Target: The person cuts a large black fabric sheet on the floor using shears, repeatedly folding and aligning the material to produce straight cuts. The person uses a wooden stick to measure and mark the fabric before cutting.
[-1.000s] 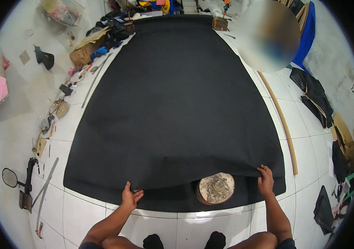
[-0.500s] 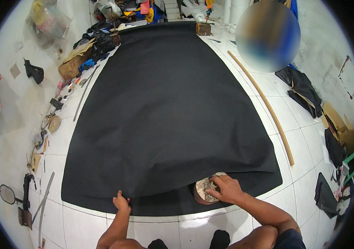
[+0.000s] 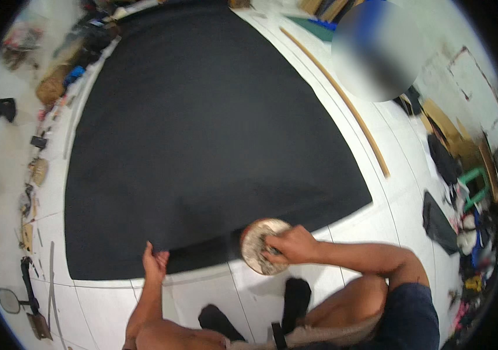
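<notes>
A large black sheet of fabric-like material (image 3: 202, 128) lies spread over the white tiled floor. My right hand (image 3: 291, 246) is closed on top of a round, heavy-looking block (image 3: 253, 240) with a pale mottled top and reddish-brown side. The part gripped is mostly hidden by my fingers. The block appears raised over the sheet's near edge, with a shadow on the tiles below. At the near left edge, my left hand (image 3: 155, 261) rests on or just above the black sheet. Its thumb and fingers are apart, and nothing shows between them.
A long wooden strip (image 3: 342, 99) lies along the sheet's right side. Thin grey strips (image 3: 52, 286) and small tools line the left wall. At right are a black folded piece (image 3: 437, 221), a green stool (image 3: 474, 185) and cardboard. My feet (image 3: 296, 297) stand at the near edge.
My right hand has lifted the round block off the sheet and brought it nearer. The sheet's raised near fold now lies flatter. My left hand has loosened from the fold. The whole view has shifted.
</notes>
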Demonstrator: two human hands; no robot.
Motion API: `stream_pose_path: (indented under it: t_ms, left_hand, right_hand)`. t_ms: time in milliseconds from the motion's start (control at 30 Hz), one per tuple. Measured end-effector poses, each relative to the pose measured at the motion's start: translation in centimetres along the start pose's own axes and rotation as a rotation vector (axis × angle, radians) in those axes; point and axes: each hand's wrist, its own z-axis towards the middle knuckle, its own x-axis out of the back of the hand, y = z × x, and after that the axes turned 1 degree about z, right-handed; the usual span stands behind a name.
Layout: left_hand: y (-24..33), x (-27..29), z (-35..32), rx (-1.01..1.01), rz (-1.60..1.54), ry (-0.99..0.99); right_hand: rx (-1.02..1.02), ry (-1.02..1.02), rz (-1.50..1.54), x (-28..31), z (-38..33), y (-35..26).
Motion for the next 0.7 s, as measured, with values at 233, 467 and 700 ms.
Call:
stream_pose_path:
  t_ms: [233,467,700]
  left_hand:
    - [-1.2,-0.2,-0.4,-0.046,0.208,0.238]
    - [-1.2,1.3,-0.8,-0.102,0.349,0.313]
    - [-3.2,2.3,-2.5,-0.095,0.459,0.364]
  right_hand:
    - [-0.024,-0.161,0.29,-3.6,-3.5,-3.9]
    - [0.077,-0.225,0.327,-5.9,-3.5,-4.6]
    - [0.026,-0.307,0.733,-5.7,-3.9,-1.0]
